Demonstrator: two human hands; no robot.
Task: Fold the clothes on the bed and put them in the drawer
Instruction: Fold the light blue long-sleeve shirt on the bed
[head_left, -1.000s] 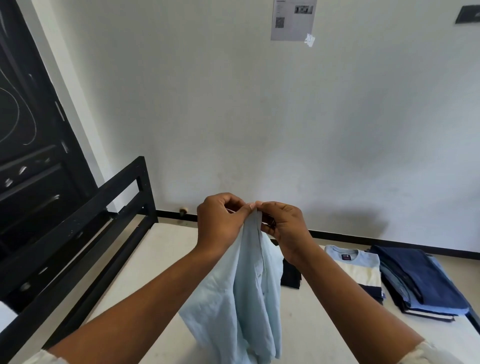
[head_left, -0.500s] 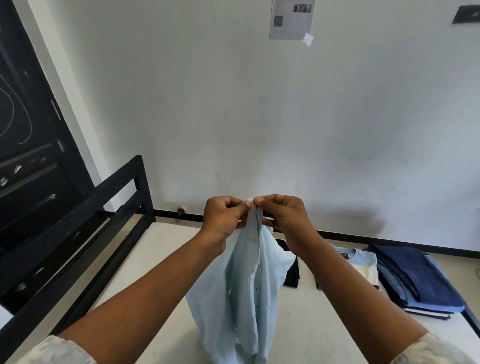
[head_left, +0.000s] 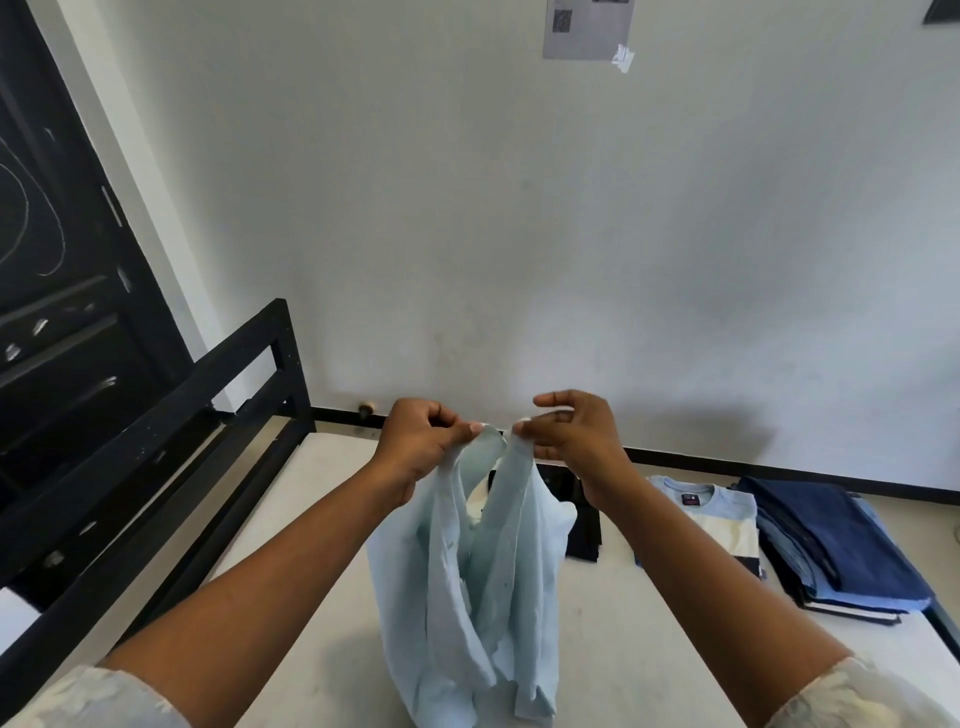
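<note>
The bed (head_left: 311, 525) fills the lower half of the frame. At lower centre the pale blue shirt (head_left: 467, 597) hangs over it, reaching the bottom edge. At the right sits a stack of folded navy clothes (head_left: 836, 540), with a folded T-shirt (head_left: 711, 514) just left of it. At centre, your left hand (head_left: 421, 441) and right hand (head_left: 576, 441) each pinch a top edge of the shirt, a little apart.

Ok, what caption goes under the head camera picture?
Left hand and right hand pinch a light blue shirt over the bed.
</note>
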